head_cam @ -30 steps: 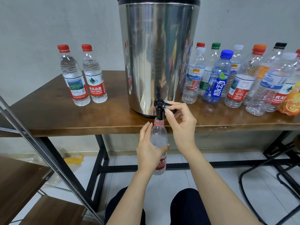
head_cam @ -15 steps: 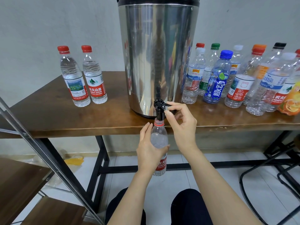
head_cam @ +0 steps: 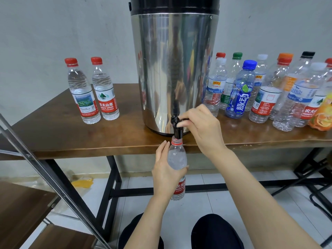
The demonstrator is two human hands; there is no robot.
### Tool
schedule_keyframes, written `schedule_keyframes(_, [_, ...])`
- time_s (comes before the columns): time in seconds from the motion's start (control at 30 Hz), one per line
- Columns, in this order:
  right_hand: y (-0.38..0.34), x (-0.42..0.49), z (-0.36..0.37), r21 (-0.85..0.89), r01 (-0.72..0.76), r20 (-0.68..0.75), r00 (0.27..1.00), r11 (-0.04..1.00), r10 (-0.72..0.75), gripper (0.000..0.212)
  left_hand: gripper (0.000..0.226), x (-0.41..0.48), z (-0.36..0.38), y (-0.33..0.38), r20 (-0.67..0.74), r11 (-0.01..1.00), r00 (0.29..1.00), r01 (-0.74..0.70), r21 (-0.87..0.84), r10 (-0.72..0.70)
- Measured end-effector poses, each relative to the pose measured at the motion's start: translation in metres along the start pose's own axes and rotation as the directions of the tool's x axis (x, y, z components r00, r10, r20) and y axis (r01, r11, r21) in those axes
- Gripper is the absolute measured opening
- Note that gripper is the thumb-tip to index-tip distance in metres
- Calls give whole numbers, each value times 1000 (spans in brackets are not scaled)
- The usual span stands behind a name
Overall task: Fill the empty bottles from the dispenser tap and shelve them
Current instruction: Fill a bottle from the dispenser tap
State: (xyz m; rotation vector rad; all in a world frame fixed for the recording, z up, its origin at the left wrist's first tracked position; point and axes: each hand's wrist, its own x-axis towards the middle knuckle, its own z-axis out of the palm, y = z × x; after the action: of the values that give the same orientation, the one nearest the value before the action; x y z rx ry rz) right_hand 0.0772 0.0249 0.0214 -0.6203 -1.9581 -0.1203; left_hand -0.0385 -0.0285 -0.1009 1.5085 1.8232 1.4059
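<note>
Step in hand: filling. Left hand [head_cam: 166, 174] has its grip wrapped round the bottle [head_cam: 177, 157] mid-body and holds it upright below the tabletop [head_cam: 53, 135] edge. The open neck sits right under the tap [head_cam: 177, 131] spout, about touching. Right hand [head_cam: 203, 126] grip pinches the tap lever between thumb and fingertips. The dispenser [head_cam: 174, 69] sits at the tabletop's front edge.

Water looks up around the bottle's shoulder, but the exact level is hard to read through clear plastic. Two capped bottles [head_cam: 91, 92] left of the dispenser are probably done. Mixed empties [head_cam: 269, 94] crowd the right side.

Next move, as judged: shut the lever before the level reaches the neck, lower the bottle straight down clear of the spout, cap it (cap not in view), then move it to the shelf [head_cam: 23, 200] at lower left. Risk: a late shutoff or a tilt spills onto the floor.
</note>
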Motion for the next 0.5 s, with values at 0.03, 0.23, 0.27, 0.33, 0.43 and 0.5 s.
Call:
schedule_keyframes(0.03, [-4,10,3,-28,-33,15,999,999,33,25,94,0,0,0,5,1000,1000,4,1,-4])
schedule_keyframes(0.23, [-11,30,21,59,-323,49,946,945,320,16,95,0,-3,2,25,1000,1000,14,-9,-14])
schedule_keyframes(0.27, [-9,29,20,89,-329,68,943,940,324,13,95,0,-4,2,27,1000,1000,14,-12,-13])
schedule_keyframes(0.33, [-3,25,15,163,-370,123,928,915,353,12,95,0,-5,2,26,1000,1000,12,-22,-12])
schedule_keyframes(0.43, [13,9,7,202,-470,117,883,860,455,27,94,0,-5,0,26,999,1000,9,-32,-8])
schedule_keyframes(0.5, [29,-6,6,55,-548,80,836,835,543,28,95,0,-4,0,30,999,1000,5,-31,-4])
